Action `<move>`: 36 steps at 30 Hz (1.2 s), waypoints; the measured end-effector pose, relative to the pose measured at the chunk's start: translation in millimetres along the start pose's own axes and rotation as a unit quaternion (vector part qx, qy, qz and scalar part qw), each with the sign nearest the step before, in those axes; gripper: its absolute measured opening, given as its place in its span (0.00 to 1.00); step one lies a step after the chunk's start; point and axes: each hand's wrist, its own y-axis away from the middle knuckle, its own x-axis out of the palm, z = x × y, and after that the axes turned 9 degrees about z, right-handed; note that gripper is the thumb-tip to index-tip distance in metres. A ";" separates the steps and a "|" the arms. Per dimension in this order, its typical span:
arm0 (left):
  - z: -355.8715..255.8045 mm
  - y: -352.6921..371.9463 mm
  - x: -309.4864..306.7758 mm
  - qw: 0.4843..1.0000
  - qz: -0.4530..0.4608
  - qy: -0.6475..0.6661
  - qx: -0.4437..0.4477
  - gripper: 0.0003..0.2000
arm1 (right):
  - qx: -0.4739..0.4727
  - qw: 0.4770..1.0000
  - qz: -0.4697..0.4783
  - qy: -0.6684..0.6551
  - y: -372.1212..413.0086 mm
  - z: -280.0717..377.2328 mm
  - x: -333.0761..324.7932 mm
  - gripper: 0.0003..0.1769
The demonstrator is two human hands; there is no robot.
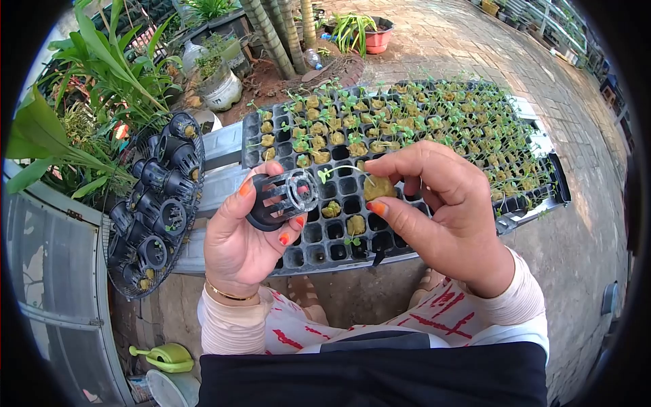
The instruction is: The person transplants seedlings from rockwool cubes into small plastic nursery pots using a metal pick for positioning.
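Note:
My left hand (241, 237) grips a black slotted net pot (281, 198), tilted on its side with its mouth toward the right. My right hand (434, 203) pinches a yellow sponge cube (378, 187) carrying a small green seedling (325, 174), held just right of the pot's mouth. Both hands hover over the near left corner of a black seedling tray (339, 251). Many of the tray's cells hold sponge cubes with sprouts; the near cells are mostly bare.
A wire basket (115, 268) with several black net pots stands at the left on a grey bench. Leafy plants (102, 74) rise behind it. A green watering can (166, 356) lies below. Brick paving and a pink planter (376, 37) lie beyond the tray.

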 end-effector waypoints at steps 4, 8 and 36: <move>0.8 -0.5 1.4 1.000 -0.010 0.004 -0.018 0.21 | -0.020 1.000 -0.008 0.012 -0.9 2.8 -0.9 0.16; 2.1 -0.6 0.8 0.999 -0.007 -0.001 -0.033 0.20 | -0.050 0.998 0.008 0.046 -0.1 8.6 -2.3 0.17; 7.6 -1.5 3.1 0.999 0.009 0.022 -0.033 0.19 | -0.175 0.964 -0.006 0.201 3.6 7.8 11.7 0.21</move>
